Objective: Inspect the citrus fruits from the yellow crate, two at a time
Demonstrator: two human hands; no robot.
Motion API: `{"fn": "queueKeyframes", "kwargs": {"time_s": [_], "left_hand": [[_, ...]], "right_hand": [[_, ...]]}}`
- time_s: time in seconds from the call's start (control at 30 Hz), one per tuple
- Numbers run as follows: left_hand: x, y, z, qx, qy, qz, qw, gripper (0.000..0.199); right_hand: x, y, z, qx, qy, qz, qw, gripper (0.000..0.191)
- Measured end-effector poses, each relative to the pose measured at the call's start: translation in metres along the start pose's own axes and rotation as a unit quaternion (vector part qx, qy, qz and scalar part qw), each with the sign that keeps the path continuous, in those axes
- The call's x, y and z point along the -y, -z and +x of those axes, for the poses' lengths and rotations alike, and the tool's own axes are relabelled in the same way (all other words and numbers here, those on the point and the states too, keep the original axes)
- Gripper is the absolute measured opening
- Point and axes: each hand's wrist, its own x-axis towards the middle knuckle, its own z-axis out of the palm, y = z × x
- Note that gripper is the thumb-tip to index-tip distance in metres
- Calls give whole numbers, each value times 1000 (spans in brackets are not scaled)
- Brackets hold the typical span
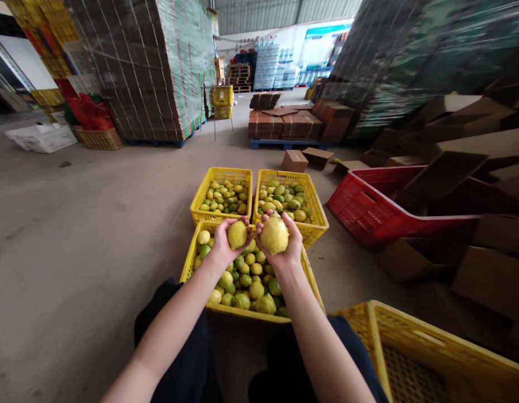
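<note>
Both my hands are raised side by side above a yellow crate point(316, 291) full of yellow and green lemons. Curled round a yellow lemon point(238, 234) is my left hand point(223, 242). My right hand point(293, 244) holds a larger, paler lemon point(275, 235) with a knobbly skin, its fingers wrapped about the sides. The two fruits are close together but apart. Below them, loose lemons point(256, 290) of mixed size and colour fill the crate, partly hidden by my hands and forearms.
Just beyond stand a left yellow crate point(196, 202) and a right yellow crate point(320, 215), both holding lemons. At right are a red crate point(355, 215) with cardboard and a yellow crate point(372, 336). Flattened cartons point(301, 127) lie on a pallet; wrapped stacks point(133, 67) rise behind.
</note>
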Motion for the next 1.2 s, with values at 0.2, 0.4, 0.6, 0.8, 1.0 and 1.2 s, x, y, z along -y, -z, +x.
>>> {"fn": "queueKeyframes", "kwargs": {"time_s": [0.2,0.4,0.6,0.8,1.0,1.2], "left_hand": [[1,-2,-1,7,2,-8,1000,17],[0,1,2,2,-10,-3,1000,15],[0,3,5,-10,-20,1,1000,17],[1,1,2,-9,-5,-9,1000,18],[2,1,3,-20,2,-22,1000,18],[0,3,4,-22,3,-24,999,20]], "right_hand": [[-3,9,5,-69,21,25,997,28],[-3,6,4,-49,25,19,998,24],[-5,3,5,-6,34,-11,999,18],[-5,3,5,-11,11,33,999,16],[-4,7,4,-39,-14,55,998,17],[-4,10,6,-101,-5,70,992,28]]}}
